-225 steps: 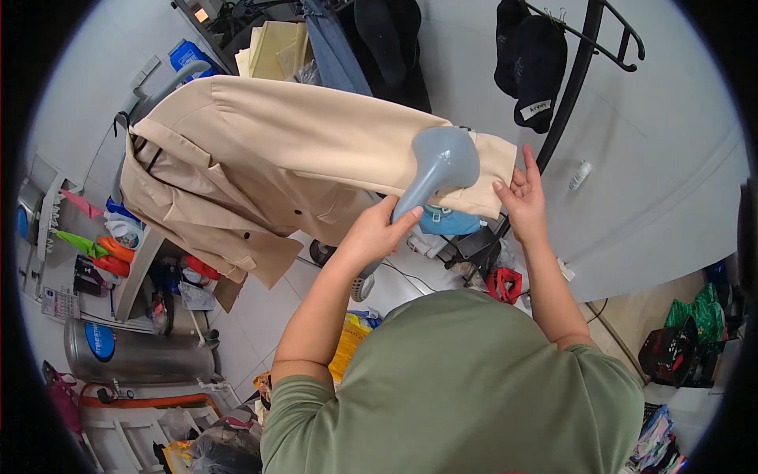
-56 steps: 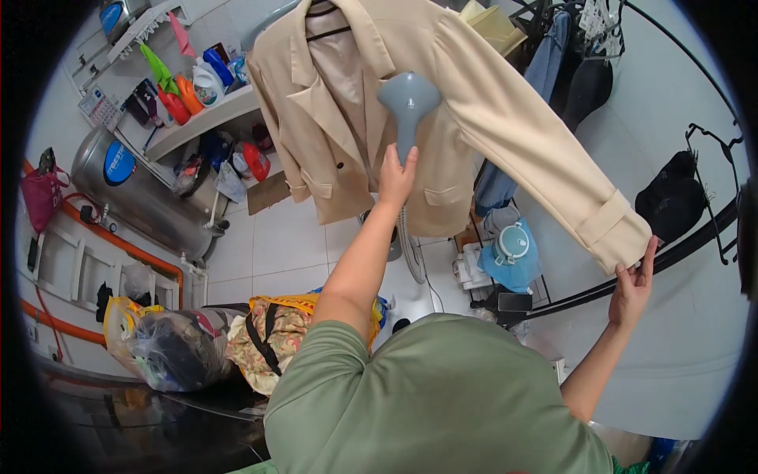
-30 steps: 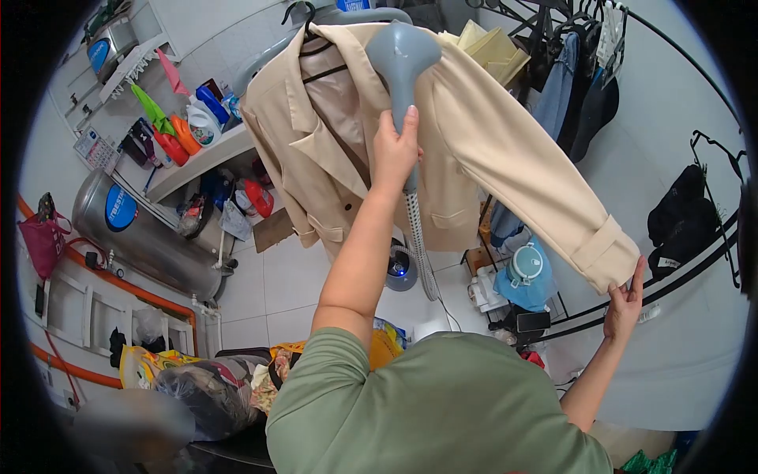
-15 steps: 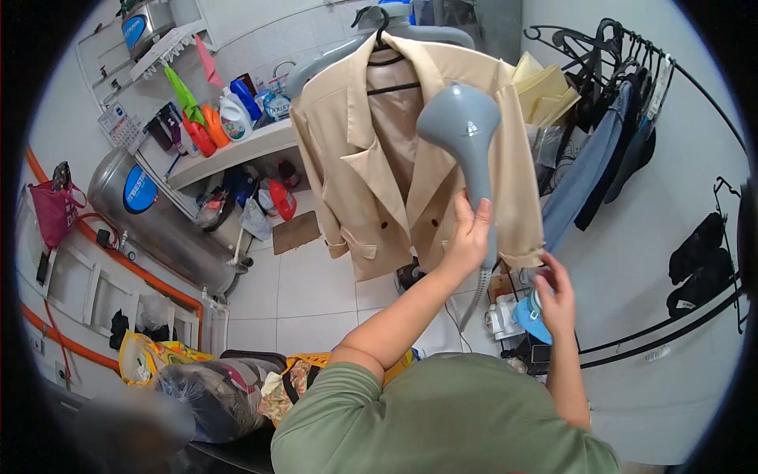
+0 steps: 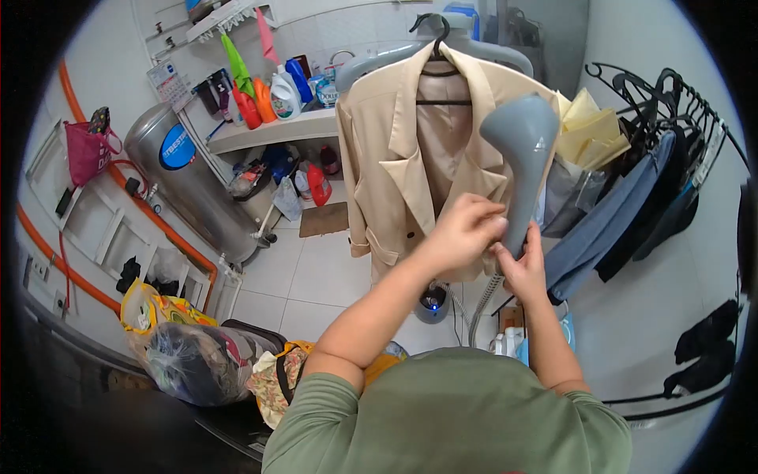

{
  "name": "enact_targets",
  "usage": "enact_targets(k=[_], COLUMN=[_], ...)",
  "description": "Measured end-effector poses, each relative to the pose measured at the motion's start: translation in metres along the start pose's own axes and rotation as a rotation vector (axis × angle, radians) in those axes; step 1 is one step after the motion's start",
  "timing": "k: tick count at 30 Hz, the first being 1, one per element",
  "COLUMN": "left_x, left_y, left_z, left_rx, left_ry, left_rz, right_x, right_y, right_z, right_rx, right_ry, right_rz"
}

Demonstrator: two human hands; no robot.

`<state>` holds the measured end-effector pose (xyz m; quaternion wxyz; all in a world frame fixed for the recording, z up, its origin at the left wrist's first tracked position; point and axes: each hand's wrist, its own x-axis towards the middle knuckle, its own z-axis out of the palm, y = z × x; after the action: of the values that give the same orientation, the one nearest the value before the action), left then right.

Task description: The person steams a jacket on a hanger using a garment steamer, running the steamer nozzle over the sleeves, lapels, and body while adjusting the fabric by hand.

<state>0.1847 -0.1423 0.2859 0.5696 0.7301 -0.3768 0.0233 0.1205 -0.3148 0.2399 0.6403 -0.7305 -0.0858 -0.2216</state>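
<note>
A grey-blue garment steamer (image 5: 525, 150) stands upright in front of a beige double-breasted jacket (image 5: 395, 170), covering part of its right side. My right hand (image 5: 523, 265) is closed round the lower handle, where the ribbed hose starts. Close beside the handle, my left hand (image 5: 470, 229) has its fingers curled in; whether anything is between them is hidden. The jacket hangs open on a black hanger (image 5: 442, 31) in front of a grey support (image 5: 505, 55). Below it, the steamer's base (image 5: 433, 304) shows a small blue light.
Dark and denim clothes (image 5: 616, 217) hang from a rail at the right. Bottles (image 5: 284, 95) line a counter (image 5: 268, 134) at the back left, near a metal tank (image 5: 185, 186). Bags (image 5: 193, 355) lie at the lower left. A brown mat (image 5: 324, 220) is on the floor.
My right hand has come up from the sleeve's cuff onto the steamer's handle. My left hand has loosened its grip there and curled its fingers. The view has shifted, moving the scene right.
</note>
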Motion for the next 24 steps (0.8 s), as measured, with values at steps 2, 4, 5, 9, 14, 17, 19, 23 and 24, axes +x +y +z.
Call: enact_targets(k=[2,4,5,9,14,17,19,23,24], left_x=[0.007,0.029,0.042,0.063,0.067,0.054,0.043,0.028,0.025], left_y=[-0.003,-0.007,-0.025,-0.045,-0.089,-0.081,-0.094,-0.103,-0.103], left_z=[-0.049,-0.12,-0.16,-0.211,-0.155,-0.148,-0.154,-0.16,-0.164], left_rx=[0.086,0.381,0.505,0.376,0.325,-0.02,-0.218,-0.303,-0.258], left_ry=[0.334,0.782,0.972,0.698,0.478,0.531,0.623,0.606,0.576], left_rz=[0.077,0.2,0.187,-0.416,-0.258,-0.31,-0.192,-0.125,-0.13], right_x=[0.016,0.036,0.044,0.068,0.084,0.069,0.056,0.04,0.042], right_y=[-0.005,-0.002,-0.011,-0.028,-0.036,-0.014,0.005,0.021,0.017], right_z=[-0.016,-0.039,-0.045,-0.058,-0.041,-0.034,-0.031,-0.023,-0.019], right_rx=[-0.2,-0.322,-0.311,-0.421,-0.646,-0.769,-0.799,-0.862,-0.838], right_ry=[0.075,0.14,0.119,0.085,0.028,0.042,0.052,0.093,0.11], right_rz=[-0.104,-0.149,-0.106,-0.216,-0.385,-0.361,-0.303,-0.378,-0.36])
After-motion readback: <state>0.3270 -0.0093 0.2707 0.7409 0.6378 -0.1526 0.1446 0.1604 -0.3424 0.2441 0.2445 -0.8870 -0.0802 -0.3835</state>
